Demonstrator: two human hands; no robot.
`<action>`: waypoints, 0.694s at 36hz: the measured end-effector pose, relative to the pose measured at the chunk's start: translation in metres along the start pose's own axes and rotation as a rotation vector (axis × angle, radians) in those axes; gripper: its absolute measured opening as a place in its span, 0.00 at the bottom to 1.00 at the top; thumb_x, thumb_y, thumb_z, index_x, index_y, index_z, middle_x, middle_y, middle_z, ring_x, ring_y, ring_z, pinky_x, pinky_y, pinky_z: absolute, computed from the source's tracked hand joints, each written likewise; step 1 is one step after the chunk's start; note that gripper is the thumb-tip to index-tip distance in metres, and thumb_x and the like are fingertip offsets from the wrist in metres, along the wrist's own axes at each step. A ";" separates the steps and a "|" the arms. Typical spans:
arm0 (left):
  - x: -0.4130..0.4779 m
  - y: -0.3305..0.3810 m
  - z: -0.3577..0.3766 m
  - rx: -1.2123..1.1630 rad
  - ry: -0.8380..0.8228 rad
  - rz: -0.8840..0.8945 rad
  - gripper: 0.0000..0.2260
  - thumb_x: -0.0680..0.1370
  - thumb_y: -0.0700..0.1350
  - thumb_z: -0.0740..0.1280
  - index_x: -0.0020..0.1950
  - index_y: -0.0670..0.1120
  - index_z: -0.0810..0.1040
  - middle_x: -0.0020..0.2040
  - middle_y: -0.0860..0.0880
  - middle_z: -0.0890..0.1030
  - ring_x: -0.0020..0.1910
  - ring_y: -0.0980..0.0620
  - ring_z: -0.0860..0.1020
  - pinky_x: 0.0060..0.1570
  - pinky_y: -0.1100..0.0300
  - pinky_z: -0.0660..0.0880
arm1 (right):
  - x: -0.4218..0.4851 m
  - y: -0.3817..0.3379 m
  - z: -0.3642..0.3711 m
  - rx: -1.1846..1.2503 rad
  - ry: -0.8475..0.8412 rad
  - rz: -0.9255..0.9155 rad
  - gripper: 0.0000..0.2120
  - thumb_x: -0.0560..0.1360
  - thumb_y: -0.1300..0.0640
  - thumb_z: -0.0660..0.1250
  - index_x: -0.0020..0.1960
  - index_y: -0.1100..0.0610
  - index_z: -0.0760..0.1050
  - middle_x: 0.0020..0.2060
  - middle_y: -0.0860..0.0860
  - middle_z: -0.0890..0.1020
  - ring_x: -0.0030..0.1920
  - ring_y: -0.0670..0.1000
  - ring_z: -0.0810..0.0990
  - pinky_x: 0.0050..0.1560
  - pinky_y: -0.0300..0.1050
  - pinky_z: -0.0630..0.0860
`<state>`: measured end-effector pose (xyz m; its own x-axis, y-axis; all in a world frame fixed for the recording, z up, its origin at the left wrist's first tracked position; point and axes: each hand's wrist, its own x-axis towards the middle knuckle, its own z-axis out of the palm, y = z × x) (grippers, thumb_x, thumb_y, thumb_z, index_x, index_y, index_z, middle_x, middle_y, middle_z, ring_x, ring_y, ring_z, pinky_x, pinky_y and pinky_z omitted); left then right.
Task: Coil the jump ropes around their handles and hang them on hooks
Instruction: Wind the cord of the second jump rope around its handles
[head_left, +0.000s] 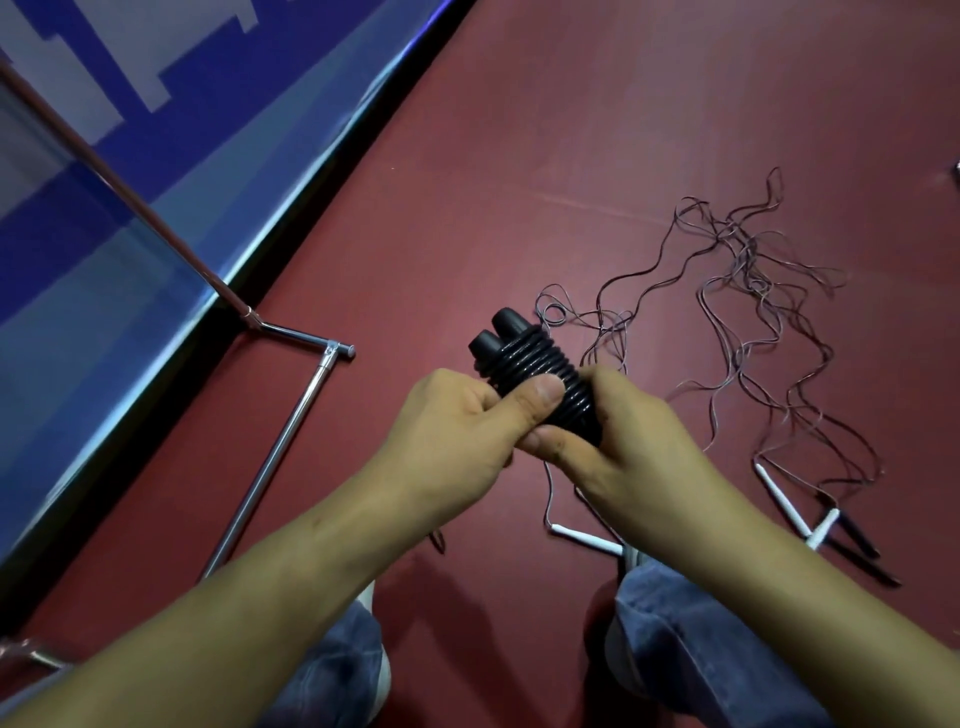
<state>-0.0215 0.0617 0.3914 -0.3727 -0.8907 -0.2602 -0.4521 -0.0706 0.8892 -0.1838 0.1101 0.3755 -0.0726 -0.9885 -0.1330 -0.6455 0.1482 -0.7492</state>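
Coiled handles (530, 364): left hand (452, 426), right hand (623, 441)

hands 2: left hand (457, 431), right hand (623, 441) | held black handles 2 (511, 319) (488, 345), in wound bundle 1 (545, 379) | white handles 3 (587, 540) (782, 501) (825, 531) | loose black handles 2 (857, 538) (872, 569), near right edge of floor (571, 130) | rope tangle 1 (753, 291), strands uncountable | metal rack 1 (280, 447)

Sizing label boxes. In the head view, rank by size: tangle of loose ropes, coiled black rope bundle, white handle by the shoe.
1. tangle of loose ropes, spreads widest.
2. coiled black rope bundle, enlarged by nearness.
3. white handle, clearly smallest.
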 end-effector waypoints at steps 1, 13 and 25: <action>0.001 -0.002 0.001 -0.031 -0.008 -0.013 0.26 0.79 0.60 0.67 0.27 0.44 0.78 0.21 0.51 0.75 0.21 0.55 0.68 0.26 0.62 0.66 | -0.003 0.001 0.002 0.015 0.010 -0.002 0.16 0.72 0.39 0.70 0.51 0.46 0.69 0.36 0.41 0.78 0.38 0.37 0.76 0.35 0.34 0.69; 0.006 -0.012 -0.008 -0.292 -0.134 0.005 0.22 0.79 0.55 0.70 0.29 0.45 0.80 0.27 0.44 0.77 0.27 0.48 0.67 0.29 0.59 0.65 | -0.019 -0.006 0.007 0.340 -0.173 -0.034 0.14 0.75 0.39 0.64 0.59 0.38 0.69 0.48 0.39 0.82 0.46 0.43 0.81 0.48 0.43 0.77; 0.000 -0.008 -0.028 -0.391 -0.486 -0.028 0.18 0.79 0.53 0.66 0.33 0.46 0.84 0.25 0.45 0.71 0.24 0.52 0.64 0.30 0.54 0.56 | -0.002 0.009 -0.032 0.384 -0.237 -0.141 0.45 0.62 0.51 0.72 0.77 0.40 0.60 0.71 0.43 0.69 0.70 0.42 0.72 0.62 0.49 0.76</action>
<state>0.0046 0.0494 0.3947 -0.7327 -0.5864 -0.3453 -0.1714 -0.3320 0.9276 -0.2140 0.1120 0.3899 0.1999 -0.9720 -0.1238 -0.3058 0.0582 -0.9503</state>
